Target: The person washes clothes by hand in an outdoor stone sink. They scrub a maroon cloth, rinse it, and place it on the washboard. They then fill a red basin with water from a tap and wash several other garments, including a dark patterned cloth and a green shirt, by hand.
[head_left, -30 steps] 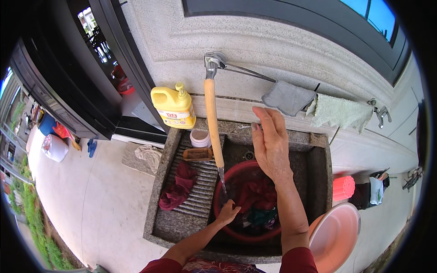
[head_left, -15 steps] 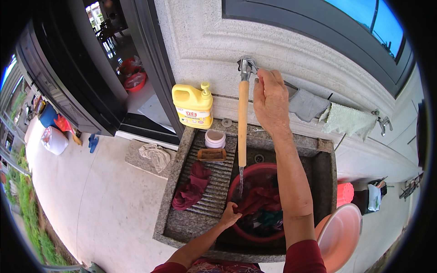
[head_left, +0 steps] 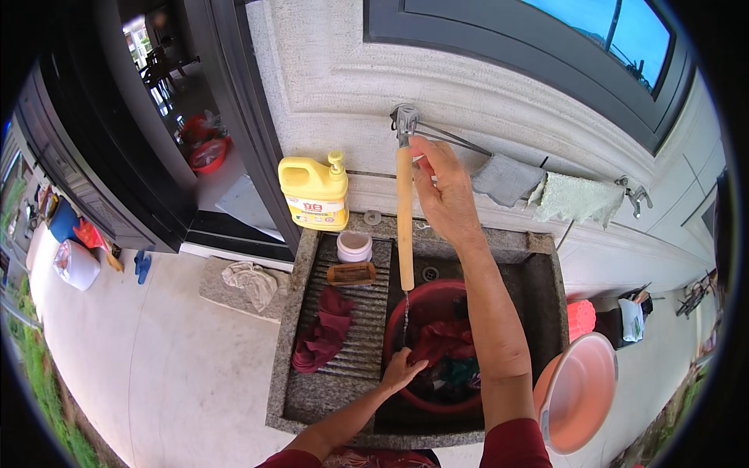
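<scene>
My left hand [head_left: 402, 370] is closed on the edge of a dark red cloth [head_left: 441, 343], at the left rim of a red basin [head_left: 395, 382]. Darker wet laundry [head_left: 456, 374] lies lower in the basin. My right hand [head_left: 449, 195] is beside the top of a tan hose [head_left: 405, 218], fingers bent and apart, just below the metal tap [head_left: 405, 118]; whether the fingertips touch the hose is unclear. A thin broken stream of water [head_left: 406, 316] falls from the hose into the basin.
The stone sink [head_left: 285, 382] has a ribbed washboard [head_left: 363, 312] bearing a maroon cloth [head_left: 324, 331], a wooden brush [head_left: 351, 274] and a pale tub [head_left: 355, 246]. A yellow detergent jug [head_left: 314, 191] stands behind. Rags [head_left: 581, 197] hang at right, above a pink basin [head_left: 581, 394].
My right hand has dropped from the tap's lever to beside the hose top. The water stream has thinned. My left hand stays at the cloth, and the whole view has shifted slightly.
</scene>
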`<state>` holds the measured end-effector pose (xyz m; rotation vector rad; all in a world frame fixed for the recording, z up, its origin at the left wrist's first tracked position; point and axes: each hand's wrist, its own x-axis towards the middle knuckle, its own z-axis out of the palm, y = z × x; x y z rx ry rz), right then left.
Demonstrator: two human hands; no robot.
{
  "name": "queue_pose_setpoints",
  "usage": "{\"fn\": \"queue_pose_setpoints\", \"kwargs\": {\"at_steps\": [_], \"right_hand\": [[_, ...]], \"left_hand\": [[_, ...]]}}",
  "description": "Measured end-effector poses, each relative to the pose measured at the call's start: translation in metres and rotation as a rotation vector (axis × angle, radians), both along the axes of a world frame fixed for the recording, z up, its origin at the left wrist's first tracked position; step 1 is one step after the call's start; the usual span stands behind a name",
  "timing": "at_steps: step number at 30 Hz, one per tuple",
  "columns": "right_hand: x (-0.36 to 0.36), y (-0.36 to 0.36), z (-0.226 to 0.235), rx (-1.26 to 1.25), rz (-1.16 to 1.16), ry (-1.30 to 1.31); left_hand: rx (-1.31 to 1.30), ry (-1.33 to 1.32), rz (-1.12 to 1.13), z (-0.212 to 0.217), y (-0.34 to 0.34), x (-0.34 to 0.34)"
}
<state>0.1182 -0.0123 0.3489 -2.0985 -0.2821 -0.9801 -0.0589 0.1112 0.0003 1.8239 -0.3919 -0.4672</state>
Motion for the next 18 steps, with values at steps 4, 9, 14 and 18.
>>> {"fn": "queue_pose_setpoints", "kwargs": {"at_steps": [4, 9, 14, 18], "right_hand": [[-0.030, -0.047, -0.055, 0.140, 0.003, 0.192], [-0.086, -0.129, -0.229, 0.141, -0.209, 0.543], [-0.147, -0.128, -0.356, -0.149, -0.418, 1.046], [-0.181, -0.103, -0.375, -0.340, -0.552, 0.733]], "left_hand": [[-0.311, 0.298, -0.015, 0.017, -0.011, 0.021], [-0.292, 0.396, 0.021, -0.010, -0.013, 0.019], [-0.209, 0.435, 0.133, -0.020, -0.018, 0.004], [0.151, 0.556, 0.132, -0.009, -0.022, 0.014]]}}
